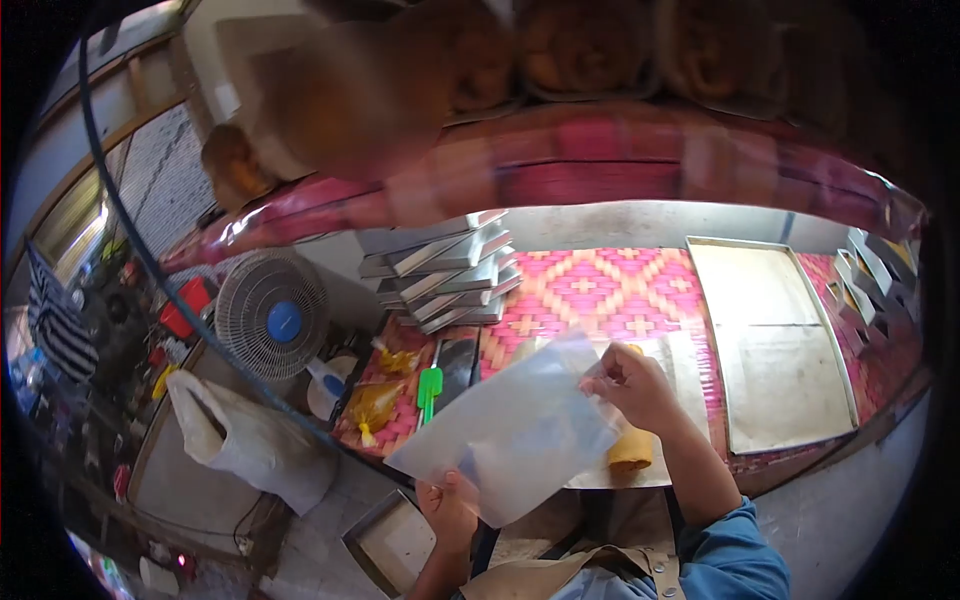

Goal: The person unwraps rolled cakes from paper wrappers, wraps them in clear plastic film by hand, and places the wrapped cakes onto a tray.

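A translucent plastic sheet [520, 430] is stretched between my two hands, tilted above the table's front edge. My left hand [450, 508] grips its lower left edge between thumb and fingers. My right hand [628, 385] pinches its upper right edge. Behind and below the sheet, a pale paper [690, 385] lies on the pink patterned mat [600, 290]. A golden-brown roll [630, 451] rests on this paper, partly hidden by the sheet and my right forearm.
Right of the paper lies a large metal tray [775, 340]. Stacked metal trays [445, 270] stand at the back left, near a green spatula [429, 388] and yellow-filled bags [372, 405]. A fan [272, 315] and white sack [250, 440] are further left. A shelf edge [560, 165] crosses overhead.
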A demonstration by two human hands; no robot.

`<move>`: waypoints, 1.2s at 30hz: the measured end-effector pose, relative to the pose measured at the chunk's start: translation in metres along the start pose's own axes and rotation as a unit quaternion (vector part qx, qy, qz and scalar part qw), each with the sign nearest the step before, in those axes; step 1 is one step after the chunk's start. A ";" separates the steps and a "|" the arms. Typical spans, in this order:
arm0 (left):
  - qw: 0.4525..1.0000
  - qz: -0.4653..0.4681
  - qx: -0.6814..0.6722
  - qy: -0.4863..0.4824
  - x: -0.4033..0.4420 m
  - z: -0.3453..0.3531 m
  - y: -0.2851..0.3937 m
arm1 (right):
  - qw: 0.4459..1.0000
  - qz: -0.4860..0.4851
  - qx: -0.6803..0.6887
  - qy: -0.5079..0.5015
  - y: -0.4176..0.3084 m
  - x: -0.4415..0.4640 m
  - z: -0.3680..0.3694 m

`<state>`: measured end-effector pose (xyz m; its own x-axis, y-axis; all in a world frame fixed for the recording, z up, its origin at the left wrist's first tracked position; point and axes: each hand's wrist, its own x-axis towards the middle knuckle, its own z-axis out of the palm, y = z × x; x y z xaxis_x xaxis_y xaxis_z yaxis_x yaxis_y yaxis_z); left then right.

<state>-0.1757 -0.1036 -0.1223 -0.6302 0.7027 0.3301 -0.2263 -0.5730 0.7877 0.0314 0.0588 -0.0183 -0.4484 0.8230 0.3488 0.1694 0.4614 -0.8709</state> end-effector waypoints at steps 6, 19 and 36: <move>0.999 0.005 -0.042 0.003 0.044 0.029 0.001 | 0.976 0.028 0.099 0.191 0.019 -0.006 -0.059; 0.981 -0.176 -0.076 0.033 0.187 0.132 -0.152 | 0.806 0.061 0.082 0.583 0.088 -0.165 -0.171; 0.966 -0.222 0.131 -0.030 0.192 0.163 -0.262 | 0.806 0.066 0.191 0.557 0.095 -0.163 -0.178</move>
<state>-0.1168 0.2506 -0.1807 -0.4684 0.8823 -0.0466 -0.2633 -0.0891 0.9606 0.2769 0.0278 -0.0962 0.6527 0.7420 0.1532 -0.2268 0.3842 -0.8949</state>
